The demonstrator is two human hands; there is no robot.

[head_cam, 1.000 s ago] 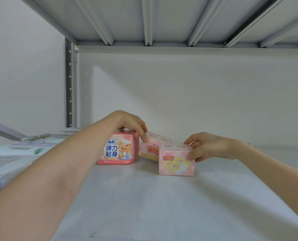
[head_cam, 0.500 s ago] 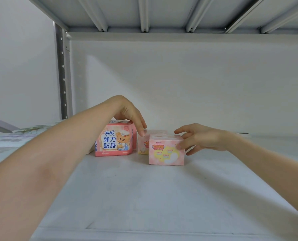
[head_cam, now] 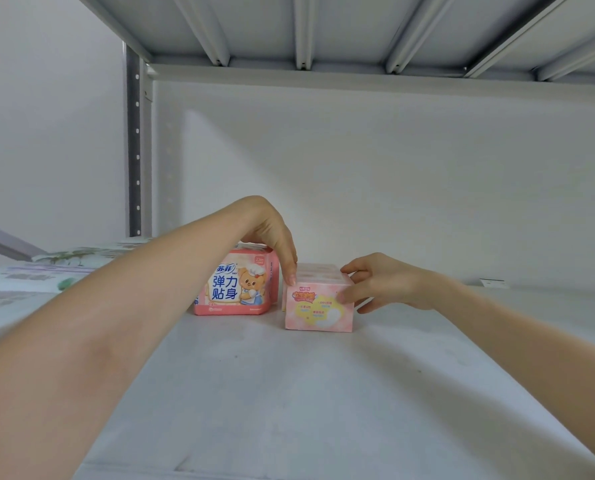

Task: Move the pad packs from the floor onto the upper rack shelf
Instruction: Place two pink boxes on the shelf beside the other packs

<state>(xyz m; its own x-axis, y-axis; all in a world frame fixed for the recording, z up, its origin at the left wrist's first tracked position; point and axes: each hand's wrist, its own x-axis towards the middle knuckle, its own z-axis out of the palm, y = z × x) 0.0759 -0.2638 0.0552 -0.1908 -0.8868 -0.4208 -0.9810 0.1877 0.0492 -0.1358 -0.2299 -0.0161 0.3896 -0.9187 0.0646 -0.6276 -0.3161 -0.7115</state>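
Your right hand (head_cam: 375, 282) pinches the pale pink pack (head_cam: 318, 310) standing on the upper shelf (head_cam: 289, 393). Your left hand (head_cam: 275, 237), its grip empty and fingers straight, steadies the pack's left edge, probably to square it beside the bear pack (head_cam: 233, 289).

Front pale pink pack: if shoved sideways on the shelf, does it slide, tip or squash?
Probably slides rather than tips: the pale pink pack sits flat, wider than tall, on the smooth shelf. Likely light and squashy: the wrap looks like film, and the right hand grips its end with thumb and fingertips only.
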